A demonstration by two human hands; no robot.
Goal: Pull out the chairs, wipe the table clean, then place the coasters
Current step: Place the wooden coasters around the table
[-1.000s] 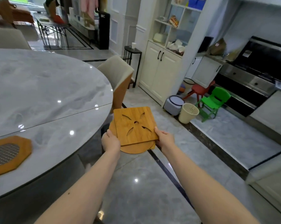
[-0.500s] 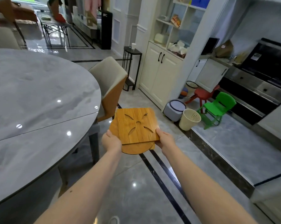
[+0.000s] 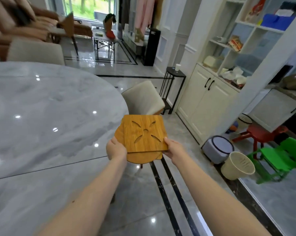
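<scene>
I hold a stack of wooden coasters [image 3: 143,133] in front of me, just past the right edge of the grey marble table [image 3: 41,116]. The top coaster is square with leaf-shaped cut-outs; a round one shows beneath it. My left hand [image 3: 116,149] grips the stack's left edge. My right hand [image 3: 173,148] grips its right edge. A cream chair [image 3: 143,99] with an orange-brown shell stands pulled back from the table beyond the coasters. A second cream chair back [image 3: 34,51] rises behind the table's far side.
White cabinets and open shelves [image 3: 207,99] line the right wall. On the floor at the right are a grey round stool [image 3: 218,149], a cream bin [image 3: 237,165], a green child's chair [image 3: 280,159] and a red stool [image 3: 259,133]. A black side table [image 3: 175,74] holds a cup.
The view has swung left and up along the table's edge, so the octagonal coaster on the table has left the frame. Both hands keep the same hold on the stack.
</scene>
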